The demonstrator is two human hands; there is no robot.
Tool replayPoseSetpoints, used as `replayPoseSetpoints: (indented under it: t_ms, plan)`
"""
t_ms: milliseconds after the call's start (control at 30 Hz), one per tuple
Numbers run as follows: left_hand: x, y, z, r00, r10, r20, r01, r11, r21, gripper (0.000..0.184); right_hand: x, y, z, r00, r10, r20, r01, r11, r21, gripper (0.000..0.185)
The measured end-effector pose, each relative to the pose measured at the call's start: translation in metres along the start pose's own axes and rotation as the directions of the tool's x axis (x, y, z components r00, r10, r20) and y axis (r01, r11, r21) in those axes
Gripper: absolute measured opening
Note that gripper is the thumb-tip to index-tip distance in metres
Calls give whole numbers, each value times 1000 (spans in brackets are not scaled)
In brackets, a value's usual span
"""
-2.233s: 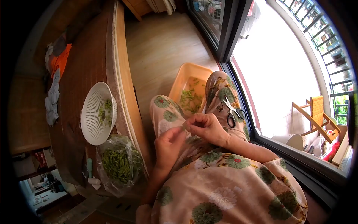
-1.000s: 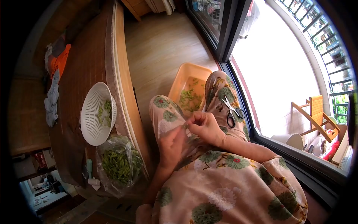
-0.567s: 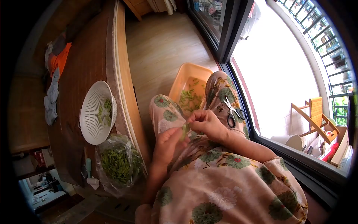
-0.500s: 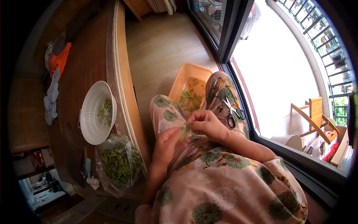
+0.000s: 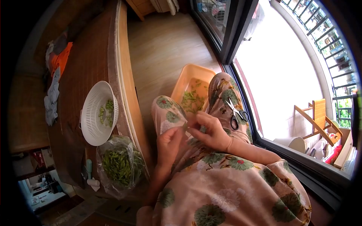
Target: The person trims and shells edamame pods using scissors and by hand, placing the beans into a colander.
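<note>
My left hand (image 5: 169,146) is closed in a pinch on a small green edamame pod (image 5: 185,127), held above my lap between my knees. From the other side, the curled fingers of my right hand (image 5: 213,133) meet the same pod; their tips are somewhat blurred and hide part of it. Below my knees, an orange plastic basin (image 5: 191,69) holds scattered green pod pieces. To the left, a white colander (image 5: 91,124) contains some green beans. Beside it, a clear plastic bag (image 5: 118,191) is filled with edamame pods (image 5: 117,167).
Black-handled scissors (image 5: 235,113) rest on my right thigh. The colander and bag sit near the edge of a brown mat-covered surface (image 5: 85,60), with a green-handled tool (image 5: 89,167) close by. On my right runs a dark sliding-door frame (image 5: 245,103); a folded wooden chair (image 5: 318,115) stands beyond it.
My right hand has shifted slightly and its fingers have opened a little from their tight pinch. Less of the pod shows between my hands. The colander, bag and basin stay put.
</note>
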State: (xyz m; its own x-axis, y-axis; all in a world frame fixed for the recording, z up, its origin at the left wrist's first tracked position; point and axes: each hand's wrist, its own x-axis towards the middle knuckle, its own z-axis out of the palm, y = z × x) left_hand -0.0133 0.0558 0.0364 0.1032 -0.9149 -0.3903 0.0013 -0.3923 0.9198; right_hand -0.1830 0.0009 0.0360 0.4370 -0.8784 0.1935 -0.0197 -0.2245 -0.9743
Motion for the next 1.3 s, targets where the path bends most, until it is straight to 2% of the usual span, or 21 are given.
replayPoseSetpoints:
  t_ms: [233, 400, 600, 700, 833, 867, 933, 1000, 1033, 1133, 1167, 1200, 1267, 1300]
  plan:
    - [1, 1, 2, 996, 74, -49, -72, 997, 41, 17, -1, 0, 8, 997, -23, -68, 20, 999, -47, 13]
    - [-1, -1, -1, 992, 117, -53, -111, 989, 99, 18, -2, 2, 8, 1000, -15, -22, 14, 998, -55, 15]
    - [-1, -7, 1, 988, 129, -81, -127, 992, 19, 15, 0, -2, 7, 999, 28, 39, -26, 998, -50, 16]
    - [0, -8, 1, 993, 103, -60, -103, 995, -3, 16, 2, 3, 4, 998, 14, 64, -10, 998, -63, 16]
    - [-2, -7, 4, 999, -13, -41, 7, 992, -125, 18, 0, 17, 5, 998, 28, 53, -25, 999, -47, 15]
    - [-2, -6, 5, 998, -43, -43, 36, 987, -159, 19, -1, 20, 8, 991, 125, 50, -132, 975, 178, 14]
    - [-1, -5, 4, 995, -91, -31, 81, 969, -235, 20, -4, 24, 14, 946, 306, 107, -309, 752, 582, 13]
    - [1, -5, 1, 992, -123, -4, 116, 941, -317, 21, -2, 24, 1, 906, 405, 119, -389, 689, 612, 10]
    - [1, -7, 1, 992, -127, -10, 117, 938, -327, 21, -1, 28, -1, 919, 382, 92, -352, 695, 627, 8]
    - [2, -10, 2, 993, -114, -28, 97, 933, -347, 19, -2, 26, -4, 904, 411, 114, -380, 653, 656, 7]
    - [2, -9, 3, 995, -92, -36, 74, 934, -348, 17, -1, 28, -6, 886, 424, 190, -447, 667, 596, 8]
    - [2, -9, 5, 997, -69, -43, 50, 935, -350, 16, -2, 28, -4, 848, 480, 224, -497, 573, 651, 9]
    - [3, -8, 7, 998, -8, -67, -6, 978, -210, 13, -2, 23, 2, 761, 570, 309, -571, 362, 737, 12]
    - [3, -8, 7, 997, 24, -75, -34, 990, -137, 12, -4, 26, 5, 758, 564, 328, -600, 405, 690, 18]
